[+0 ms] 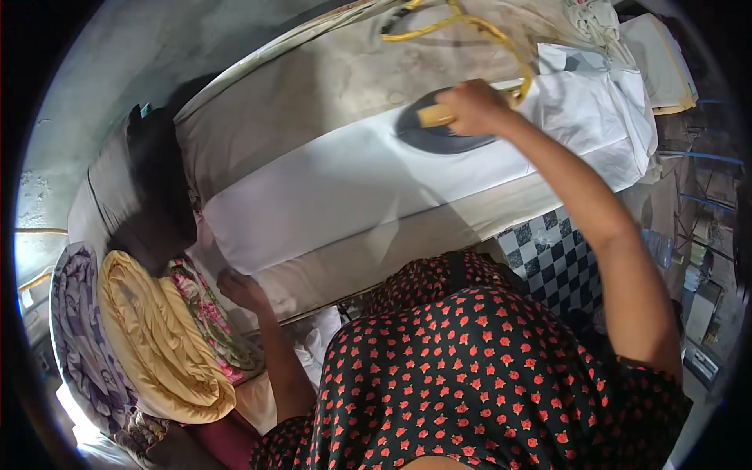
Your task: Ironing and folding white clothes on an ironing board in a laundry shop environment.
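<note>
A long white cloth (329,188) lies across a table covered with a stained beige cloth (364,82). On the white cloth, right of its middle, rests a dark clothes iron (411,138) with a pale yellow handle. My right hand (477,108) is closed around that handle. A yellow cord (520,53) runs from the iron's rear up to the table's far side. At the near left corner of the white cloth is my left hand (242,291), its fingers bent at the cloth's edge; whether they pinch it cannot be told.
Rolled bedding in purple (88,341), yellow (158,341) and a floral print (211,311) stands left of the table, below a dark cloth (158,200). A folded beige pad (661,64) is at the far right. Black-and-white checkered flooring (555,252) shows below the near right edge.
</note>
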A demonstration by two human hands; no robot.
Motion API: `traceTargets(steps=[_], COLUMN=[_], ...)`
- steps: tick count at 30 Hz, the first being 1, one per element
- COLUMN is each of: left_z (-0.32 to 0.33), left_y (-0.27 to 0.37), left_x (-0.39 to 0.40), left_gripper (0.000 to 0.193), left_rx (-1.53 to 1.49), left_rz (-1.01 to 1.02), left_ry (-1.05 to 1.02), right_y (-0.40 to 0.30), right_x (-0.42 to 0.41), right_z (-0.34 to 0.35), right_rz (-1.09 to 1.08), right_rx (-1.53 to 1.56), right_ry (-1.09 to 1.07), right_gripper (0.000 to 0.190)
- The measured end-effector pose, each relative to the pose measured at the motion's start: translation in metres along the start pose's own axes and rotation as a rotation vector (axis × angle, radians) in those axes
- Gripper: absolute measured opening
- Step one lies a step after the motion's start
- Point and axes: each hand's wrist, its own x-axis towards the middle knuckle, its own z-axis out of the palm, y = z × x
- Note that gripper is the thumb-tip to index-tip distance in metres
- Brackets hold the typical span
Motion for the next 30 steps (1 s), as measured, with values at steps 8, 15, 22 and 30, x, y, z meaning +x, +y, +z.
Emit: traceTargets(steps=[8,15,22,30], left_z=[0.006,0.005,0.006,0.018], left_y=[0.011,0.003,0.006,-0.006], left_x=[0.007,-0.001,0.000,-0.007], left_gripper=[0.024,0.026,0.028,0.021], left_rx=[-0.002,0.024,0.050,0.075], left_rz=[0.019,-0.061,-0.107,-0.069], left_ry=[0.018,-0.021,-0.035,0.021], right_y=[-0.037,-0.064,0.028,0.158], right_x=[0.063,-0.052,-0.107,0.027], right_z=[-0.019,-0.001,0.010,-0.039], right_rz=[0.046,-0.286,0.133,0.309], right_rx=[0.086,0.098,0.062,0.024], right_ry=[0.017,-0.305,-0.126,0.110], right_gripper=[0.023,0.020,0.018,0.032])
